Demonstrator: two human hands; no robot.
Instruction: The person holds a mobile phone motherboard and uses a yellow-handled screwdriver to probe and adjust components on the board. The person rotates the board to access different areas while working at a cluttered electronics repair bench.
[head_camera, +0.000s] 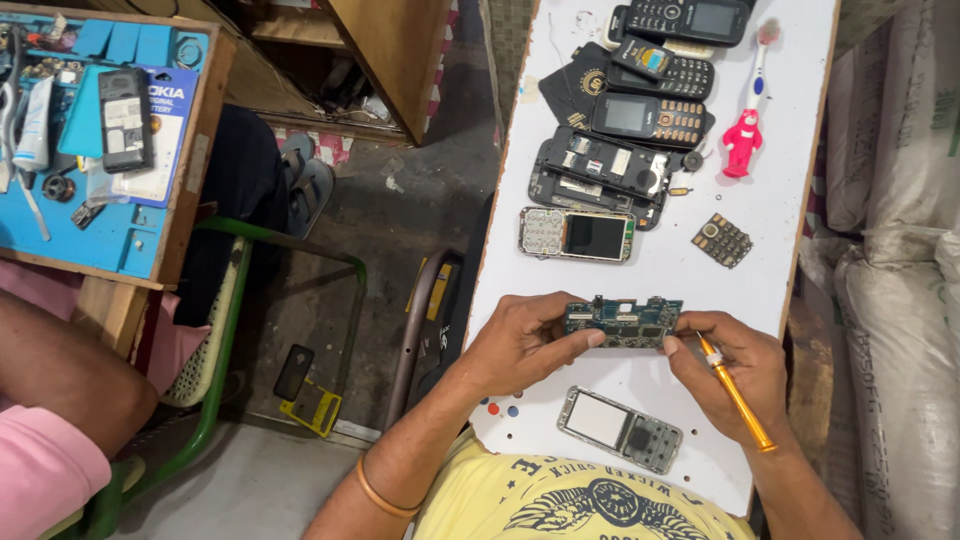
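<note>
Nearest me, at 6 o'clock on the white board (790, 150), I see a silver phone front frame (620, 430) lying flat, just below my hands. My left hand (520, 345) is closed on the left end of a green circuit board (623, 322), thumb and fingers pinching it just above the board's surface. My right hand (735, 365) pinches the circuit board's right end with the fingertips while an orange-handled screwdriver (737, 395) lies tucked in the same hand, its handle pointing toward 5 o'clock. Past the circuit board, toward 12 o'clock, lies an opened phone with screen and bare key pads (577, 234), and at 1 o'clock from it a loose dark keypad (722, 240). Further on sit 2 stacked open phone backs (600, 170), then 3 dark keypad phones (655, 95) heaped toward the far edge. A pink and white toothbrush (748, 110) lies along the board at 1 o'clock. Far off at 10 o'clock, another person's arm in a pink sleeve (45, 465) rests by a blue work tray (130, 240) holding a phone back (125, 118).
</note>
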